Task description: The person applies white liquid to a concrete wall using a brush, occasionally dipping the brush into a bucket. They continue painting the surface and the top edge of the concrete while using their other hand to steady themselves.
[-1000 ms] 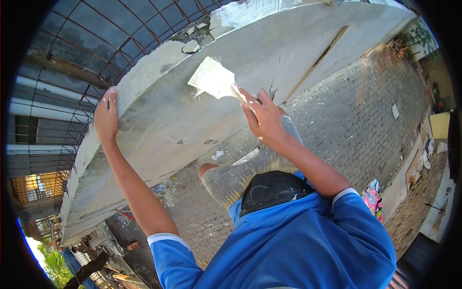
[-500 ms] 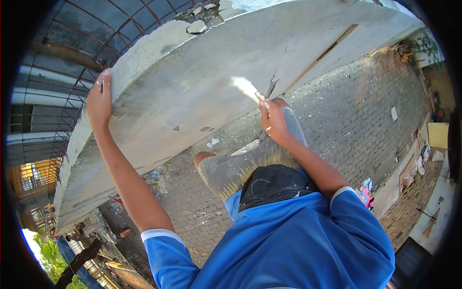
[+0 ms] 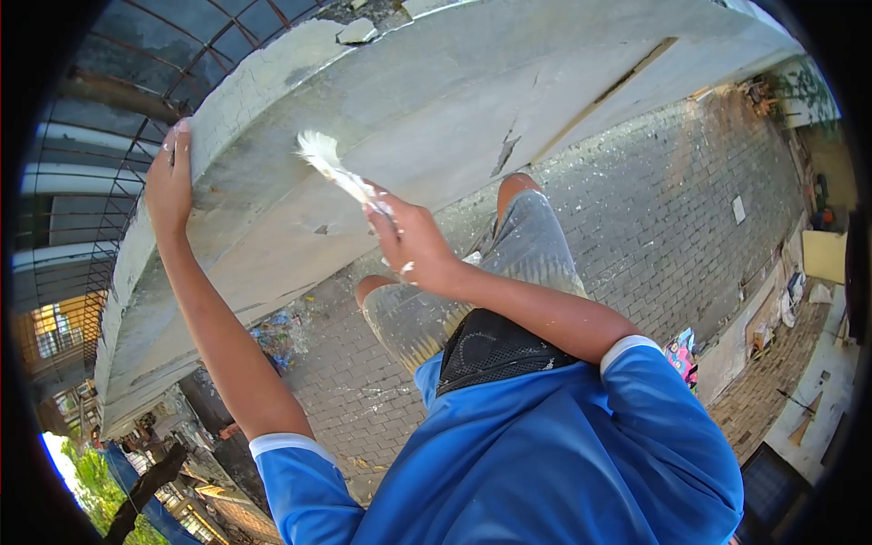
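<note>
Against the wall (image 3: pixel 436 100), your right hand (image 3: pixel 413 245) is gripping a brush (image 3: pixel 341 173), its handle hidden; your left hand (image 3: pixel 170 182) is lying flat, fingertips hidden over the edge.

Brick paving (image 3: pixel 654 209) below, metal grille (image 3: pixel 136 54) up left.
</note>
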Demonstrator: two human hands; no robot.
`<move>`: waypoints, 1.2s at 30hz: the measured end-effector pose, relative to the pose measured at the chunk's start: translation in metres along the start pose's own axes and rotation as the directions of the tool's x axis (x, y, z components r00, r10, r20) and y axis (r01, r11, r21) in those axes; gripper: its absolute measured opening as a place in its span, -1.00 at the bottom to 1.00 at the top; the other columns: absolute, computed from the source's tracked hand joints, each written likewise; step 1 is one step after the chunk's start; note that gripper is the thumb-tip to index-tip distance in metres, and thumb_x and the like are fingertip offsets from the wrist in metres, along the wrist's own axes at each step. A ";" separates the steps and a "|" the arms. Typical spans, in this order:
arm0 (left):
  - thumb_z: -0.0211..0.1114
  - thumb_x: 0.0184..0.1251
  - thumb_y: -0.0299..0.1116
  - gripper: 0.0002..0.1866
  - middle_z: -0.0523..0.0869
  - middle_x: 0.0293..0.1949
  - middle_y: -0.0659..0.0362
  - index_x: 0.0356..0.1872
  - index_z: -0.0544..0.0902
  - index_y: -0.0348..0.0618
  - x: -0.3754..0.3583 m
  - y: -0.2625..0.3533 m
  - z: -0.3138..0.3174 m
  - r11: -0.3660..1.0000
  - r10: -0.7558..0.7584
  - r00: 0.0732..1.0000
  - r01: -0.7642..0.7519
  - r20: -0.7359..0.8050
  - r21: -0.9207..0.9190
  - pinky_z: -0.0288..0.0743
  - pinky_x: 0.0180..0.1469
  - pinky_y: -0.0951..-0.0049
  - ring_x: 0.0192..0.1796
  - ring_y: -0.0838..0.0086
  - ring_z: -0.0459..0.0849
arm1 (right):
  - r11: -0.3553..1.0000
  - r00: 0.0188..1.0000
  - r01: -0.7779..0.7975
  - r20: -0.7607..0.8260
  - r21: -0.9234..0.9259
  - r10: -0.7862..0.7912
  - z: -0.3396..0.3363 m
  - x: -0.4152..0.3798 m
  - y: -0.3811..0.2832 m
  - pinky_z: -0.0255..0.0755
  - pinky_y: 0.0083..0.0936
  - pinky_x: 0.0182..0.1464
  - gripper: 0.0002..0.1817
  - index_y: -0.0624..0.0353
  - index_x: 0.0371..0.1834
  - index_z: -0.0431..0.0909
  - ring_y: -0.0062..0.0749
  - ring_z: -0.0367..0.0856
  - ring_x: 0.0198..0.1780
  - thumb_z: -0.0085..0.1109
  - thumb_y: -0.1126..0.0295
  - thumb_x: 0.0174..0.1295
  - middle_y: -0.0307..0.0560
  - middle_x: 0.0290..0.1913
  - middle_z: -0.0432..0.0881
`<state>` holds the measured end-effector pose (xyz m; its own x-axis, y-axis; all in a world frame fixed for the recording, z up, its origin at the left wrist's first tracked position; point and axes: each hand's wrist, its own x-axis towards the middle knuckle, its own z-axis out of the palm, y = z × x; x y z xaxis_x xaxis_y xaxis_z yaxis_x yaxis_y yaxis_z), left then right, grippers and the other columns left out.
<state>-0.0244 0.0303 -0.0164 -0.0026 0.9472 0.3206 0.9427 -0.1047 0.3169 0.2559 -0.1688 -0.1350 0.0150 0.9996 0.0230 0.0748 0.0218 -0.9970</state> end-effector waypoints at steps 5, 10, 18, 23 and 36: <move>-0.05 0.51 0.31 -0.28 0.67 0.26 -0.05 0.32 0.63 -0.06 -0.001 0.000 -0.001 1.000 0.002 1.000 -0.002 -0.006 0.012 0.34 0.40 0.22 0.33 0.03 0.59 | 0.896 0.915 -0.151 -0.285 0.417 0.286 -0.083 0.011 0.084 0.32 -0.63 -0.54 -0.73 0.25 0.06 0.55 -0.70 0.40 -0.53 0.00 0.27 0.59 -0.27 -0.45 0.50; -0.04 0.49 0.33 -0.27 0.68 0.25 -0.05 0.32 0.63 -0.04 0.000 -0.003 0.000 1.000 -0.021 1.000 0.021 -0.001 -0.013 0.36 0.39 0.23 0.32 0.03 0.60 | 0.964 0.796 0.035 -0.590 0.264 0.133 -0.135 0.028 0.055 0.34 -0.75 -0.61 -0.76 0.22 0.09 0.46 -0.75 0.33 -0.59 -0.04 0.29 0.60 -0.32 -0.43 0.43; -0.03 0.49 0.32 -0.27 0.68 0.25 -0.05 0.32 0.63 -0.06 0.001 -0.002 0.001 1.000 -0.008 1.000 0.008 -0.018 -0.017 0.35 0.39 0.25 0.32 0.04 0.60 | 0.949 0.957 -0.061 -0.254 0.309 0.144 -0.008 0.022 0.002 0.30 -0.64 -0.53 -0.63 0.26 0.35 0.45 -0.73 0.38 -0.50 -0.01 0.36 0.57 -0.29 -0.44 0.44; -0.04 0.52 0.29 -0.30 0.68 0.25 -0.05 0.32 0.64 -0.05 -0.002 -0.001 0.000 1.000 0.016 1.000 -0.017 -0.015 -0.013 0.36 0.39 0.24 0.32 0.03 0.60 | 0.998 0.990 -0.051 -0.127 0.030 0.055 -0.013 0.019 0.002 0.36 -0.51 -0.37 -0.59 0.33 0.35 0.48 -0.60 0.39 -0.46 0.06 0.36 0.54 -0.20 -0.45 0.56; -0.06 0.50 0.33 -0.30 0.70 0.24 -0.01 0.31 0.65 0.04 -0.003 0.006 -0.002 0.998 -0.037 0.999 0.038 -0.011 0.040 0.37 0.39 0.22 0.31 0.06 0.62 | 0.930 0.916 -0.055 -0.351 0.363 0.192 -0.089 0.031 0.077 0.29 -0.83 -0.61 -0.73 0.20 0.17 0.54 -0.83 0.40 -0.52 0.05 0.29 0.57 -0.37 -0.44 0.47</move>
<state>-0.0196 0.0256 -0.0134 -0.0414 0.9471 0.3183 0.9546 -0.0566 0.2924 0.3513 -0.1378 -0.2044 0.3783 0.9145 -0.1438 -0.2931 -0.0290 -0.9556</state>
